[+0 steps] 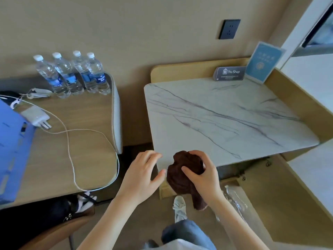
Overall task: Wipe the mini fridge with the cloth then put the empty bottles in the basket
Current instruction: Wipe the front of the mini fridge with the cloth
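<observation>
My right hand (203,175) grips a bunched dark brown cloth (182,175) at the near left corner of the white marble top (225,114) of the cabinet. Part of the cloth hangs down over the front edge. Beside it, my left hand (142,175) hovers with relaxed, spread fingers at that same corner and holds nothing. Several water bottles (73,74) with blue labels and white caps stand upright at the back of the wooden desk (59,159) on the left. A clear plastic bottle (234,199) lies low on the right below the marble top.
A white charger (37,118) and its long cable (72,141) trail across the desk beside a blue folder (12,150). Two sign cards (229,73) stand at the back of the marble top. A dark gap separates desk and cabinet. A wall socket (229,28) sits above.
</observation>
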Tool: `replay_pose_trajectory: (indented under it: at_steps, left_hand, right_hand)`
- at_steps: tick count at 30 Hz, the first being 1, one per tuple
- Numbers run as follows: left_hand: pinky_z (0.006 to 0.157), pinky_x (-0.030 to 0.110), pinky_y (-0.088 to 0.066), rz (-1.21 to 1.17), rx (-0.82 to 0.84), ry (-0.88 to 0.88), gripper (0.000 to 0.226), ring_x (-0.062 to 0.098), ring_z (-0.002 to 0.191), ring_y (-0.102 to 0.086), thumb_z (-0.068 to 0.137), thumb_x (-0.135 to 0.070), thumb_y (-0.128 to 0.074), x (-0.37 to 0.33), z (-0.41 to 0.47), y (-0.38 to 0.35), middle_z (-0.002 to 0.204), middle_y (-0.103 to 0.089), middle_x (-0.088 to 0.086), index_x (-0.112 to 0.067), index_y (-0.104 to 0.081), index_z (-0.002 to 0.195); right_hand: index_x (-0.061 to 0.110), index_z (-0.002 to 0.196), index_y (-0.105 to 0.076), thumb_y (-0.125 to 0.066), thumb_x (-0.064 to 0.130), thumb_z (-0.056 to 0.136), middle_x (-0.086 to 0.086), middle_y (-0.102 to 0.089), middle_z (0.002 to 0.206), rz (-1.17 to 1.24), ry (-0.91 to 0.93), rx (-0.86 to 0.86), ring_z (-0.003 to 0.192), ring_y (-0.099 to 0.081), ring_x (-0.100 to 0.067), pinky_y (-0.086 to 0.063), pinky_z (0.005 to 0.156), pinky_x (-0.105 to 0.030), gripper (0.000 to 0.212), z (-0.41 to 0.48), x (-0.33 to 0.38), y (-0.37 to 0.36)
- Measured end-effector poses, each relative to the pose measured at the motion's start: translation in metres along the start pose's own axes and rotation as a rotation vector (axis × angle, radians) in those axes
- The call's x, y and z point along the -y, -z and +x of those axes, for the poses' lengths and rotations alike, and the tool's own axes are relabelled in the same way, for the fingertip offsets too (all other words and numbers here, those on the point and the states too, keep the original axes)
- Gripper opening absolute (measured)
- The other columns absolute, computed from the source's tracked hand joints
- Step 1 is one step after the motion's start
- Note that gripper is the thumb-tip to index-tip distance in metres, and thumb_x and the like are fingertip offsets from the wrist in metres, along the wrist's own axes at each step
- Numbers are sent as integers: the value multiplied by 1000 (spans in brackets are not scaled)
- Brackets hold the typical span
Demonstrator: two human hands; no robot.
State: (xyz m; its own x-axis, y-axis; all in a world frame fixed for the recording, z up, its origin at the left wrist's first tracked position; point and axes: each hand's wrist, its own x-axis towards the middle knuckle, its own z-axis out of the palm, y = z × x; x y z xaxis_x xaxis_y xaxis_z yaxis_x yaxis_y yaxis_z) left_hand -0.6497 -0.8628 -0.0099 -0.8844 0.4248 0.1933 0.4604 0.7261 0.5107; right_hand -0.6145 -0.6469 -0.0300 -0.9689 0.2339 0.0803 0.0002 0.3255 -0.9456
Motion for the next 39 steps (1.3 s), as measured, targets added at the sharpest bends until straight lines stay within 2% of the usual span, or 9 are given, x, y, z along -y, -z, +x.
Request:
replay_pose_trajectory:
  at_steps: [3, 9, 12, 15, 19, 22, 26, 33, 39]
  left_hand:
    - [96, 21, -43, -23, 46, -46, 53, 12, 120, -53, 92, -52, -43, -8, -34, -3, 128, -59, -5, -17, -61, 128]
    - [97, 16, -40, -27, 88, -218, 47, 9, 117, -53, 92, -48, -48, -46, -62, -3, 124, -59, -7, -19, -62, 127]
    - [96, 15, -42, -28, 119, -290, 48, 6, 119, -52, 93, -50, -48, -67, -67, -7, 127, -58, -9, -21, -60, 129]
    - [98, 19, -46, -37, 155, -359, 48, 8, 121, -51, 93, -48, -50, -93, -73, -18, 130, -57, -8, -20, -60, 131]
    - [94, 20, -47, -44, 187, -434, 47, 9, 120, -51, 92, -45, -51, -135, -89, -40, 129, -56, -7, -19, -60, 130]
    - [91, 18, -46, -54, 198, -452, 47, 10, 119, -53, 92, -47, -49, -166, -109, -60, 128, -59, -6, -20, -61, 128]
    - [90, 17, -43, -46, 208, -464, 48, 11, 115, -55, 91, -48, -46, -209, -145, -89, 124, -61, -6, -19, -64, 125]
    - [96, 19, -40, -63, 195, -429, 47, 12, 113, -53, 90, -42, -50, -272, -217, -130, 120, -60, -6, -16, -63, 125]
    - [97, 21, -42, -54, 178, -397, 46, 13, 115, -53, 89, -41, -50, -316, -236, -144, 119, -61, -4, -14, -64, 124]
  right_hand:
    - [32, 113, -62, -82, 14, 78, 16, -69, 109, -15, -50, -70, 106, -63, -3, -44, 83, -6, 43, -55, -1, -1]
    - [35, 113, -62, -82, 11, 77, 17, -68, 112, -53, -51, -250, 109, -62, -3, -44, 87, -8, 48, -130, 13, 27]
    - [36, 115, -62, -82, 13, 79, 19, -67, 113, -76, -33, -338, 111, -62, -4, -51, 92, -21, 47, -157, 20, 47]
    - [30, 115, -62, -81, 9, 79, 16, -67, 112, -59, -38, -418, 110, -63, -10, -54, 93, -36, 45, -185, 20, 68]
    - [29, 115, -62, -81, 10, 79, 15, -67, 111, -82, -54, -538, 110, -62, -10, -55, 93, -42, 44, -227, 10, 102]
    - [33, 116, -60, -81, 12, 81, 17, -66, 112, -81, -85, -590, 110, -62, -10, -58, 90, -41, 46, -261, -1, 131]
    - [36, 113, -60, -81, 9, 78, 18, -66, 110, -98, -85, -617, 109, -62, -8, -57, 90, -34, 49, -309, -12, 171]
    - [33, 111, -62, -81, 6, 76, 19, -67, 106, -84, -136, -564, 107, -63, -7, -54, 92, -34, 48, -382, -34, 235]
    - [34, 111, -61, -81, 9, 77, 17, -68, 107, -77, -145, -498, 107, -63, -9, -54, 91, -33, 47, -405, -48, 273]
